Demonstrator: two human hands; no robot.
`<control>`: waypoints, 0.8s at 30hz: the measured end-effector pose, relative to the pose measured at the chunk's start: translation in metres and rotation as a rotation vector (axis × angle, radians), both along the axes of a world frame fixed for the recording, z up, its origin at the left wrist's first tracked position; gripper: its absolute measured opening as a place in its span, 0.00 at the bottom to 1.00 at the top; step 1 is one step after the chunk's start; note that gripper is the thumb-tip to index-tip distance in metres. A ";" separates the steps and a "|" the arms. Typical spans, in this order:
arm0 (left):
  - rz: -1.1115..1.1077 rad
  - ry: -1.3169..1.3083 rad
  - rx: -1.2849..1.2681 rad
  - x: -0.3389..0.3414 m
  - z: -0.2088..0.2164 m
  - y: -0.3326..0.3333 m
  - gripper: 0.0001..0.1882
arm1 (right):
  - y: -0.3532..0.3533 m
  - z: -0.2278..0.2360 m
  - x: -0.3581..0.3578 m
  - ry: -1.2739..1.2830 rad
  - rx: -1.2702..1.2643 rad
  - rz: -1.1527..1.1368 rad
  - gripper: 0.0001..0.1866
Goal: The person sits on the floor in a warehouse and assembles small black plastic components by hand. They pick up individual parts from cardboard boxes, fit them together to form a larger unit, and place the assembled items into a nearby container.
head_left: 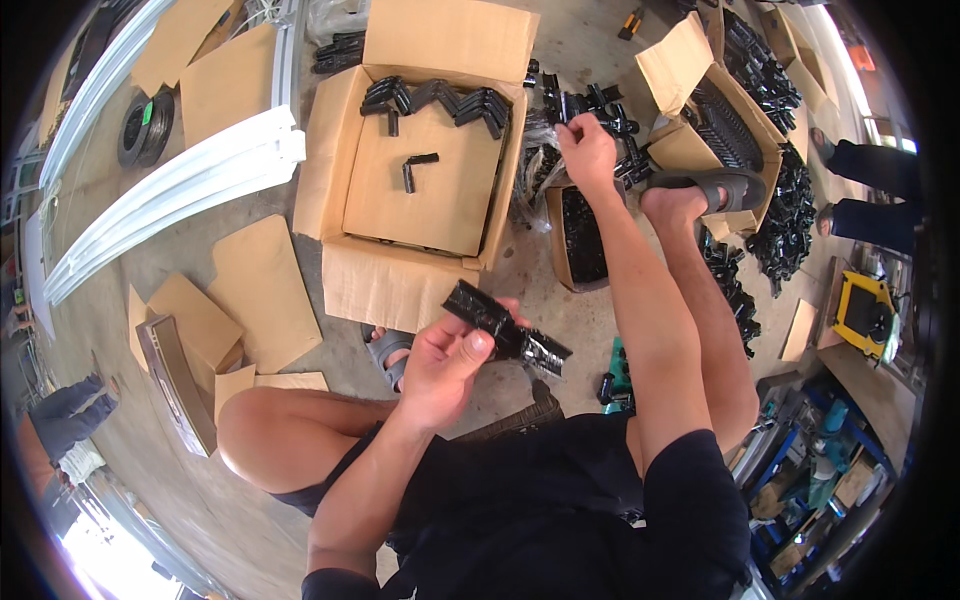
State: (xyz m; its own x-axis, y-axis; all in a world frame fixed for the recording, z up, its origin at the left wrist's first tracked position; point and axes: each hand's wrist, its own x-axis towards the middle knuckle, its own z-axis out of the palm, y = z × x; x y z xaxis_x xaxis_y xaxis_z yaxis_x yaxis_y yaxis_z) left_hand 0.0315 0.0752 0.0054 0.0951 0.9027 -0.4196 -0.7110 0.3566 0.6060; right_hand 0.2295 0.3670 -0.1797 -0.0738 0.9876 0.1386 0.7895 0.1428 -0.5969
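Note:
My left hand (440, 375) is closed round a glossy black metal pipe-joint piece (490, 318), its grooved, half-round ends sticking out past the fingers. It is held up over my lap, just in front of the open carton. Farther off to the right, my right hand (588, 152) reaches into a loose pile of black joint pieces (622, 125), its fingers pinched on one black piece (558, 104) at the near left side of the pile. In the carton (340, 170), several black angled joint pieces (435, 97) stand in a row along the far side; a single one (409, 178) lies mid-carton on a cardboard sheet.
A small carton of black parts (580, 240) stands below my right forearm. Another open carton (735, 130) and more black heaps (780, 235) are at right. White rails (190, 200), a wire coil (146, 128) and flattened cardboard (265, 290) lie left. Other people's legs show at both edges.

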 end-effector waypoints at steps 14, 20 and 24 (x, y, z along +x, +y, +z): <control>0.046 -0.039 0.276 -0.001 0.032 -0.009 0.23 | -0.215 0.270 -0.008 1.171 -0.797 0.392 0.12; 0.019 -0.140 0.437 -0.004 0.044 -0.029 0.18 | -0.266 0.290 -0.005 1.147 -0.716 0.417 0.11; -0.063 -0.119 0.525 -0.013 0.054 -0.035 0.19 | -0.283 0.302 -0.002 1.033 -0.574 0.514 0.12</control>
